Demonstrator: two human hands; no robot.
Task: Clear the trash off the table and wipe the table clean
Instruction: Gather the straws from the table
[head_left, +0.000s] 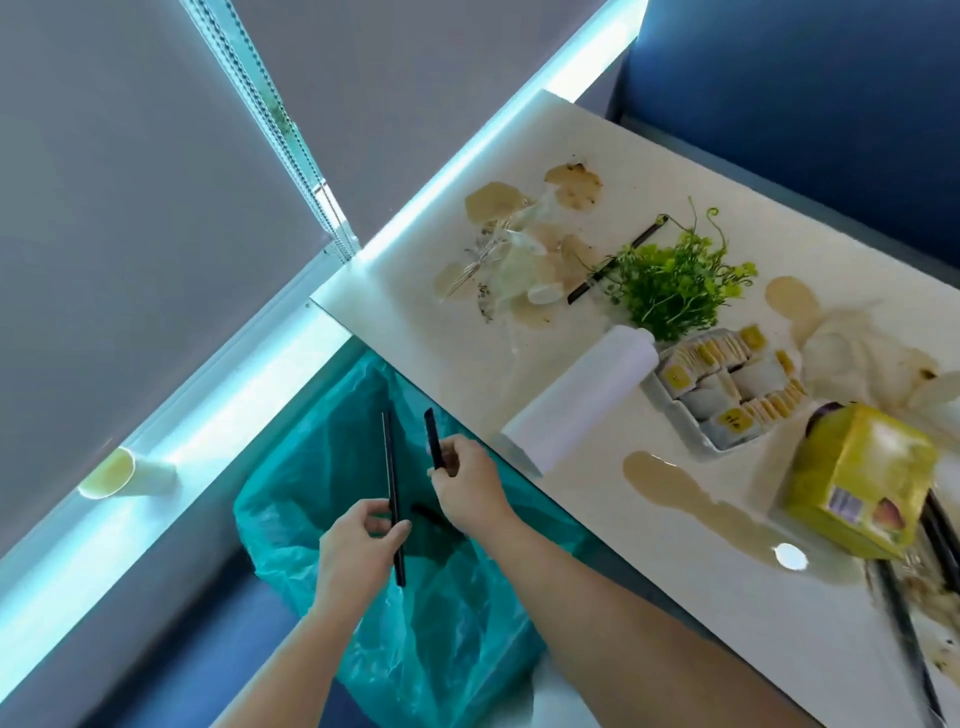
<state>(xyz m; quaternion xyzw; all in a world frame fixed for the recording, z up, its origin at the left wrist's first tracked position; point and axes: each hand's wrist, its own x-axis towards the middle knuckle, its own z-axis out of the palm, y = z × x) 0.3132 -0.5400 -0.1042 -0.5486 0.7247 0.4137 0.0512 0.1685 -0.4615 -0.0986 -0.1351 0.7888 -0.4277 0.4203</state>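
My left hand pinches a long black straw over the open green trash bag beside the table. A shorter black straw is pinched upright in my right hand, also above the bag. Another dark piece lies inside the bag. The white table carries brown spills, crumpled clear plastic, another black straw, a yellow carton and a stained crumpled cloth.
A roll of white paper towel, a grey tray of tea sachets and a green plant sprig sit mid-table. More black straws lie at the right edge. A paper cup lies on the windowsill. A blue seat stands behind.
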